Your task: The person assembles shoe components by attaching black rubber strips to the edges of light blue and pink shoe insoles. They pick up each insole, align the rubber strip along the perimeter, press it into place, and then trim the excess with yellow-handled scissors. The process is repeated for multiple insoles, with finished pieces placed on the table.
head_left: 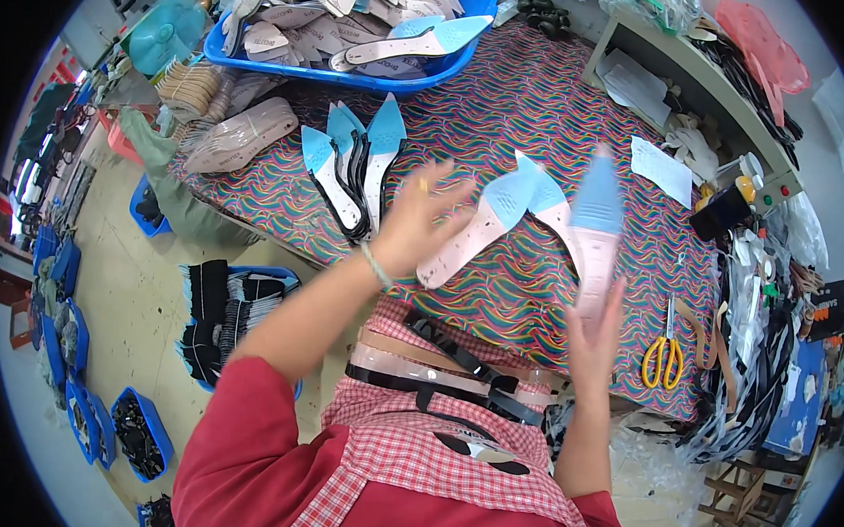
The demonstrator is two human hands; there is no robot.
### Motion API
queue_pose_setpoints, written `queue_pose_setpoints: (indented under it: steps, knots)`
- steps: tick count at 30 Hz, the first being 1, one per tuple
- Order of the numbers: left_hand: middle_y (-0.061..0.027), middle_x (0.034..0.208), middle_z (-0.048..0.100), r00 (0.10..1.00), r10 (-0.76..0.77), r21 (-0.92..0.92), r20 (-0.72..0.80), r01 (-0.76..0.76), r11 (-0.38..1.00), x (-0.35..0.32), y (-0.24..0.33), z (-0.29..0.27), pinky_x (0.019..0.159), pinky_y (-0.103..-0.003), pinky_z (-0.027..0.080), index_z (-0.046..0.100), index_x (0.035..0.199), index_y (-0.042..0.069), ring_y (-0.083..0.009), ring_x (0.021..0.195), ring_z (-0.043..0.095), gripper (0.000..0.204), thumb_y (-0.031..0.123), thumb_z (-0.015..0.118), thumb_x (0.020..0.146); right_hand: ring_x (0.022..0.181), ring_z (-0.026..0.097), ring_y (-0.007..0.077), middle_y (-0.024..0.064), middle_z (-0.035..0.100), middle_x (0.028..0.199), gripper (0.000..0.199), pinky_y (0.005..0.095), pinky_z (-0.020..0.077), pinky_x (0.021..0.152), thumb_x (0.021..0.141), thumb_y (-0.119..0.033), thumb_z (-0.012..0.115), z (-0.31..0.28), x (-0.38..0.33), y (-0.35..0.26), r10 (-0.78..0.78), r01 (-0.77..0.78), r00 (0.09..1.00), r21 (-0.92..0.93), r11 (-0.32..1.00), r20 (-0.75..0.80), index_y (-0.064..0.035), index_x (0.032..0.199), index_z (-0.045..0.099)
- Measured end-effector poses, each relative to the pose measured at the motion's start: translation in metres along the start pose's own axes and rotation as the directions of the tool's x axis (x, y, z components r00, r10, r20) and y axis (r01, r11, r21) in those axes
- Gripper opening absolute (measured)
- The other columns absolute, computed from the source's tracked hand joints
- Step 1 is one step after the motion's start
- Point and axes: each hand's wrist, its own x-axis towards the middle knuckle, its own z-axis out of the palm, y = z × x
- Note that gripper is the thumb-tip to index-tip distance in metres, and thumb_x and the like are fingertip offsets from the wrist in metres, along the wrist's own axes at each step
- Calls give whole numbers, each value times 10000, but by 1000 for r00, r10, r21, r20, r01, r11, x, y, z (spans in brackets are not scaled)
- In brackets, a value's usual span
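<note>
The right hand [595, 335] is gripping a pink insole [595, 236] upright over the bench [545, 108], while the left hand [415, 223], fingers spread, is touching a second insole [476, 230] lying flat (motion blurs both). A blue tub [467, 32] is crowding the far edge; yellow scissors [663, 357] are lying right, with bare patterned cloth between.

A white paper slip [662, 168] lay near the worktop's [507, 106] far right edge, more white sheets [638, 88] rested on the grey shelf [699, 82] beyond, and a dark printed box [826, 309] sat at right.
</note>
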Motion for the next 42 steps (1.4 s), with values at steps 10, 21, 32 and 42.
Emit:
queue_pose_setpoints:
  steps: [10, 21, 32, 42]
  knots:
    - [-172, 1186, 612, 925, -379, 666, -31, 302, 682, 183, -173, -76, 887, -440, 482, 488, 1321, 120, -333, 1075, 588, 575, 344, 654, 818, 1237, 425, 368, 221, 453, 1323, 633, 438, 343, 1028, 871, -158, 637, 36, -27, 37, -40, 44, 998, -131, 990, 38, -22, 1414, 344]
    - [-149, 886, 669, 990, -138, 212, -14, 138, 967, 189, -144, -92, 710, -381, 529, 670, 1011, 49, -291, 760, 663, 300, 303, 619, 860, 1178, 484, 342, 195, 516, 1257, 458, 410, 386, 991, 902, -109, 568, 25, -29, 29, -32, 32, 999, 0, 999, -15, -12, 1336, 455]
    - [-166, 1235, 557, 807, 130, -776, 577, 590, -223, 27, 85, -18, 959, -404, 466, 389, 1368, 51, -256, 1112, 584, 569, 477, 332, 996, 1243, 448, 331, 256, 317, 1435, 1001, 389, 418, 990, 795, -267, 747, 46, 23, -77, -212, 117, 973, 607, 786, 87, 13, 1479, 73]
    - [-129, 1189, 576, 615, -175, -638, 769, 757, -141, -101, 85, -10, 899, -348, 499, 437, 1306, -27, -204, 1065, 599, 396, 227, 445, 1002, 1335, 338, 388, 284, 296, 1436, 1101, 413, 321, 1072, 746, -303, 786, 59, -62, -58, -227, 25, 878, 433, 901, 421, 17, 1480, 29]
